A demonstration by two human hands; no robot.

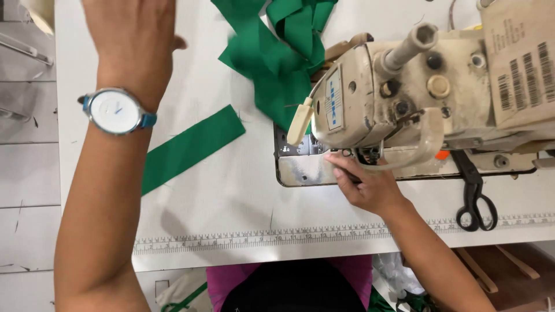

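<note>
My left hand (pixel 134 36) is raised over the far left of the white table (pixel 231 196), fingers out of frame at the top, with a blue-strapped white wristwatch (pixel 115 111) on the wrist. A flat green fabric strip (pixel 191 147) lies below it on the table. A crumpled pile of green fabric (pixel 277 55) lies behind the cream sewing machine (pixel 404 86). My right hand (pixel 364 182) reaches under the machine head, its fingers at the needle area on the metal plate (pixel 300 170); what the fingertips touch is hidden.
Black scissors (pixel 475 196) lie to the right of the machine base. A printed ruler strip (pixel 260 237) runs along the table's near edge. A cardboard tag with barcodes (pixel 520 58) sits on the machine at upper right. Tiled floor shows at left.
</note>
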